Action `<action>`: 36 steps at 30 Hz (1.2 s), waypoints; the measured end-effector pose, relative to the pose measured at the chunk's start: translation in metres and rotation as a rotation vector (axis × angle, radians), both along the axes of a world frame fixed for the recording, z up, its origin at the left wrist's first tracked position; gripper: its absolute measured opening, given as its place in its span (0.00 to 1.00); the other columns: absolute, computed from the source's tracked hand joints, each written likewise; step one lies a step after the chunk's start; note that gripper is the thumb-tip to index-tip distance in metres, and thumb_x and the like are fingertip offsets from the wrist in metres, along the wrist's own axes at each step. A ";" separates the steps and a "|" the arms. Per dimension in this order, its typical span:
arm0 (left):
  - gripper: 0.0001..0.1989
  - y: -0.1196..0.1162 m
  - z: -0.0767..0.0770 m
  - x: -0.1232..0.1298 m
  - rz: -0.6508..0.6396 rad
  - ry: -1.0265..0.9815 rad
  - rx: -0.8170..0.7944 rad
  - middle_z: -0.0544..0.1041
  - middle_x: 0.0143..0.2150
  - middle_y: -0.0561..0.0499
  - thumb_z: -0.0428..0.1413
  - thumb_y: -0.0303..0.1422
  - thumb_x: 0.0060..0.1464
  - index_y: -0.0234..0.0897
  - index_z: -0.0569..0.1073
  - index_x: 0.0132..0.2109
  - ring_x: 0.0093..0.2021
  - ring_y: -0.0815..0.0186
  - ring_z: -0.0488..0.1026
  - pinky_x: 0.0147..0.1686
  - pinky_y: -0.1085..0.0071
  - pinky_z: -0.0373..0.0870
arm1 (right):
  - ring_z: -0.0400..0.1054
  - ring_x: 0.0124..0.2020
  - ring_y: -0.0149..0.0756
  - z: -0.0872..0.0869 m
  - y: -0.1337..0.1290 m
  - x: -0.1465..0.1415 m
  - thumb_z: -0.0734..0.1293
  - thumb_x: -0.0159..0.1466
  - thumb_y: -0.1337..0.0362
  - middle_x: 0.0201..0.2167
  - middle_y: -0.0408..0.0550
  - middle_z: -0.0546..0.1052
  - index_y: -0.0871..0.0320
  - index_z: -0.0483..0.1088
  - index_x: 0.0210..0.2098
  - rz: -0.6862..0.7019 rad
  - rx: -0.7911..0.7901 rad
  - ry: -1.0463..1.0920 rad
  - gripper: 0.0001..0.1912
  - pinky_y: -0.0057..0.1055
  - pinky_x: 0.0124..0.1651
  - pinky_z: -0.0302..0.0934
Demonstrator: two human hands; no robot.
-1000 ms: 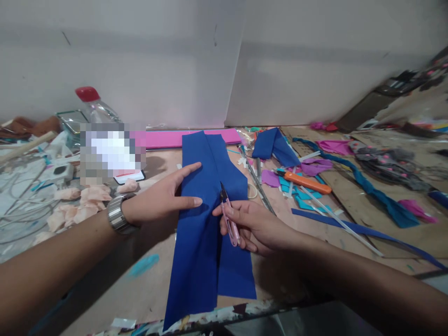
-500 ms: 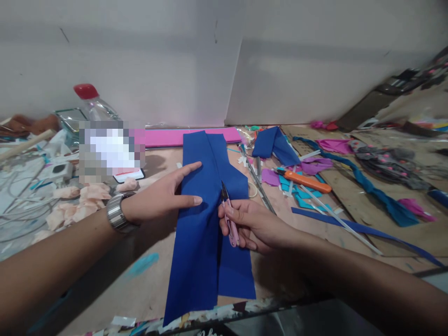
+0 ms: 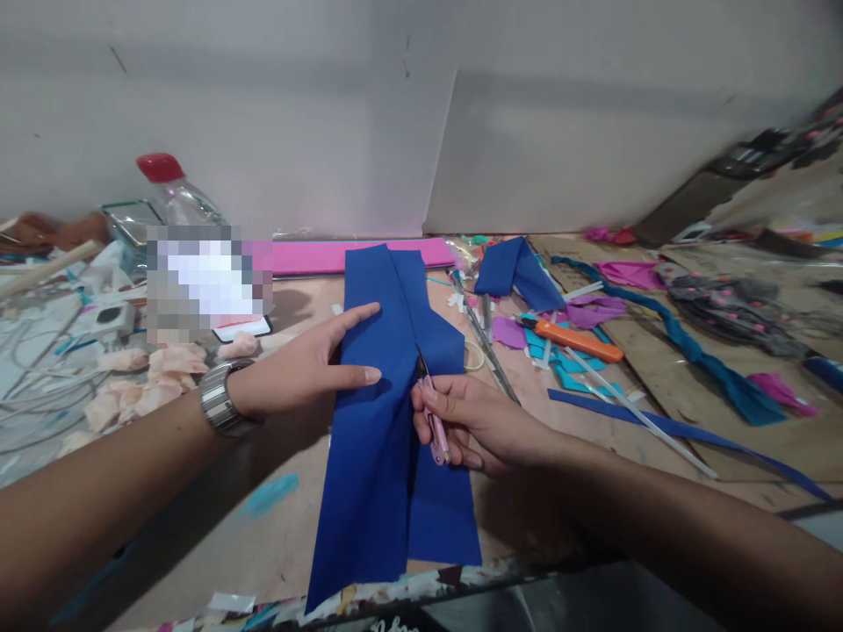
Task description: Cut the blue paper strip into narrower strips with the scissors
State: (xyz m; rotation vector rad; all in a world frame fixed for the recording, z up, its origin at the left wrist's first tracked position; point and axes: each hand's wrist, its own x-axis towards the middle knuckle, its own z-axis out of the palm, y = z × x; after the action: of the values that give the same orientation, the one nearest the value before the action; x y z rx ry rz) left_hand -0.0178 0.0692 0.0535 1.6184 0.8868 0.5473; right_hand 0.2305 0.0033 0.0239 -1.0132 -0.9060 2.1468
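A long blue sheet of fabric or paper (image 3: pixel 369 456) lies lengthwise on the table, split by a cut along much of its length. My left hand (image 3: pixel 322 360) rests on its left side with thumb and forefinger spread. Pink thread snips (image 3: pixel 435 426) are gripped in my right hand (image 3: pixel 467 421). Their dark blades sit at the slit in the blue sheet, around its middle. Part of the blade tips is hidden by the material.
Behind the sheet lies a pink folded strip (image 3: pixel 299 258). On the right are an orange utility knife (image 3: pixel 576 340), a folded blue piece (image 3: pixel 497 268) and a thin blue strip (image 3: pixel 691 432). Crumpled peach scraps (image 3: pixel 175 369) and a red-capped bottle (image 3: pixel 160 167) stand left.
The blades of the snips have come closer together at the slit. My left hand has stayed in place on the blue sheet.
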 end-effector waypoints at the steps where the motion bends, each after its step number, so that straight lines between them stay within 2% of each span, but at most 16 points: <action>1: 0.49 0.000 0.000 0.001 -0.002 -0.011 -0.008 0.61 0.75 0.41 0.68 0.44 0.54 0.43 0.55 0.76 0.69 0.43 0.65 0.68 0.44 0.64 | 0.69 0.16 0.23 0.000 0.000 0.000 0.79 0.59 0.50 0.24 0.42 0.79 0.60 0.70 0.36 0.000 -0.004 0.000 0.22 0.14 0.13 0.54; 5: 0.46 0.000 0.001 0.002 0.015 -0.066 -0.039 0.66 0.72 0.40 0.67 0.42 0.55 0.43 0.57 0.75 0.66 0.45 0.69 0.64 0.45 0.69 | 0.69 0.15 0.23 0.003 -0.002 -0.001 0.79 0.58 0.48 0.25 0.43 0.80 0.60 0.72 0.38 -0.017 -0.027 0.017 0.24 0.14 0.13 0.55; 9: 0.41 0.000 0.000 0.002 0.042 -0.077 -0.073 0.75 0.63 0.41 0.67 0.42 0.57 0.46 0.61 0.73 0.55 0.49 0.77 0.51 0.52 0.78 | 0.69 0.16 0.23 0.005 -0.004 -0.002 0.78 0.61 0.49 0.26 0.44 0.80 0.61 0.73 0.39 -0.038 -0.025 0.047 0.22 0.13 0.13 0.55; 13: 0.38 0.001 -0.001 0.001 0.036 -0.069 -0.080 0.79 0.55 0.42 0.67 0.43 0.57 0.47 0.63 0.71 0.46 0.55 0.80 0.41 0.60 0.79 | 0.68 0.15 0.22 0.005 -0.003 -0.002 0.75 0.65 0.51 0.26 0.44 0.80 0.62 0.73 0.40 -0.053 -0.012 0.059 0.19 0.14 0.12 0.52; 17: 0.39 0.001 0.001 0.001 0.007 -0.066 -0.072 0.79 0.54 0.42 0.68 0.41 0.56 0.45 0.63 0.71 0.46 0.56 0.79 0.41 0.62 0.79 | 0.68 0.15 0.23 0.006 -0.002 -0.002 0.74 0.66 0.51 0.27 0.45 0.80 0.62 0.73 0.41 -0.054 0.001 0.040 0.18 0.16 0.11 0.51; 26: 0.37 0.000 0.004 0.004 -0.098 -0.102 -0.119 0.78 0.59 0.44 0.69 0.34 0.54 0.42 0.66 0.68 0.51 0.58 0.78 0.47 0.64 0.79 | 0.67 0.14 0.23 0.010 -0.003 -0.002 0.75 0.64 0.51 0.26 0.44 0.80 0.62 0.74 0.39 -0.052 0.006 0.002 0.19 0.16 0.11 0.50; 36: 0.41 -0.002 0.005 0.005 -0.083 -0.098 -0.189 0.78 0.58 0.42 0.69 0.34 0.53 0.42 0.63 0.71 0.49 0.57 0.79 0.47 0.60 0.79 | 0.67 0.15 0.23 0.011 -0.004 -0.003 0.73 0.67 0.53 0.26 0.44 0.80 0.61 0.72 0.40 -0.070 0.007 -0.013 0.16 0.16 0.12 0.50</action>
State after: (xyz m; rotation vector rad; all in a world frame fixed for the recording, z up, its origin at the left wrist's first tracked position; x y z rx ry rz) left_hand -0.0131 0.0675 0.0584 1.4381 0.7716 0.4662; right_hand 0.2277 -0.0009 0.0351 -1.0418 -0.8708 2.0798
